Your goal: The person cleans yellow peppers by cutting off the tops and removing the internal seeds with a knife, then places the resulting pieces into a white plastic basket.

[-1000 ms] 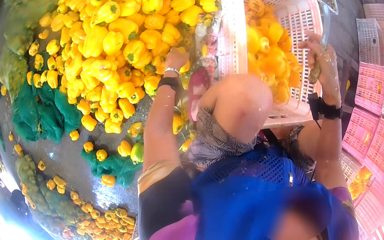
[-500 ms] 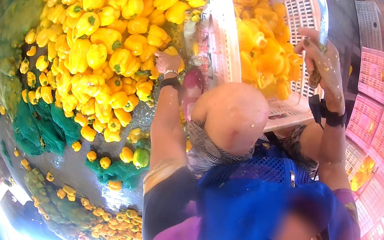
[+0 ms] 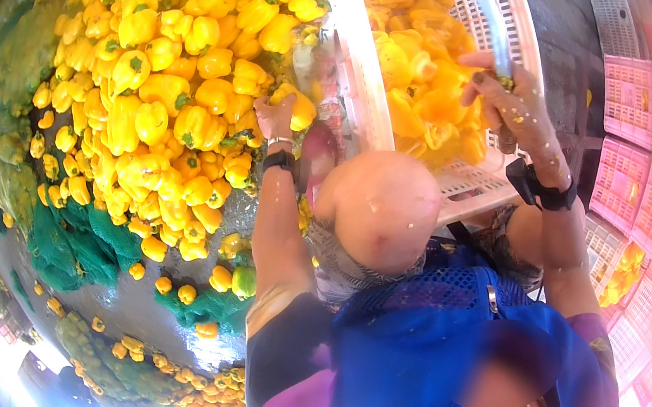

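My left hand [image 3: 276,119], with bands at its wrist, is at the right edge of a large heap of yellow bell peppers [image 3: 152,121]. Its fingers are bent around a yellow bell pepper [image 3: 300,110], which shows on the hand's right side. Over the right part of a white plastic crate [image 3: 359,74], my right hand [image 3: 519,105] grips a knife [image 3: 490,18] by its handle, the pale blade pointing away from me. Inside the crate lie yellow bell peppers [image 3: 424,73], several apparently cut. Bits of yellow pulp cling to my right hand and wrist.
Green netting [image 3: 77,242] lies left of the heap, with loose peppers and one green pepper [image 3: 244,281] nearby. Pink crates [image 3: 628,98] and a white crate [image 3: 612,17] stand at the right. My bent knee [image 3: 384,199] is against the crate's near side.
The view has shifted a little, so the crate appears further left. My left hand has closed around a pepper at the heap's edge. My right hand with the knife has moved inward over the crate.
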`<action>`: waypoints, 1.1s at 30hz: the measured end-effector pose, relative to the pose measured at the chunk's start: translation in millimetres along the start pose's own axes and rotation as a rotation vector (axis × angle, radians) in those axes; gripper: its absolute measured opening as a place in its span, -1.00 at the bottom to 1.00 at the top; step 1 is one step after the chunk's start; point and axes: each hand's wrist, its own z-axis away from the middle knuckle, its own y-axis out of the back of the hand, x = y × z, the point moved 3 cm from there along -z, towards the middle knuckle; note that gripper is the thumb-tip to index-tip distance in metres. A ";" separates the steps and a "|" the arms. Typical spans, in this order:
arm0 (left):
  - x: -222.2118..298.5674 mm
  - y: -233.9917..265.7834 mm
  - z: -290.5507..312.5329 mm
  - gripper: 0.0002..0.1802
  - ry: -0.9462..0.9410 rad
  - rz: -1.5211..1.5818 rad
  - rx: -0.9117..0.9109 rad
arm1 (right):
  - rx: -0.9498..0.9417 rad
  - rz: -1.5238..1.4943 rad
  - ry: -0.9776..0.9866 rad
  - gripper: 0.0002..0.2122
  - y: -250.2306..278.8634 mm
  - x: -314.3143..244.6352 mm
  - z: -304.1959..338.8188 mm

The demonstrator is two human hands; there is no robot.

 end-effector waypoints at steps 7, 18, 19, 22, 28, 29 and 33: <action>145.3 45.6 64.2 -0.34 -0.438 0.375 -0.120 | -0.105 -0.025 -0.084 -0.65 -22.2 9.6 9.3; 329.0 131.7 196.1 -0.43 -1.033 0.066 0.020 | -0.081 0.031 0.376 -0.72 -24.4 -25.8 48.2; 334.7 133.6 203.3 -0.43 -1.055 0.021 0.033 | -0.080 0.037 0.405 -0.73 -22.1 -26.5 49.8; 346.0 137.8 225.6 -0.44 -1.131 0.038 0.051 | -0.034 0.069 0.501 -0.78 -16.9 -21.4 54.0; 367.4 139.0 265.3 -0.50 -1.349 -0.098 0.072 | -0.043 0.020 0.609 -0.79 0.9 -26.0 66.8; 369.1 137.1 271.6 -0.50 -1.414 -0.146 0.081 | -0.067 0.028 0.571 -0.79 4.5 -25.3 68.7; 372.5 126.8 295.1 -0.54 -1.603 -0.368 0.061 | -0.078 -0.022 0.524 -0.77 12.3 -19.9 70.0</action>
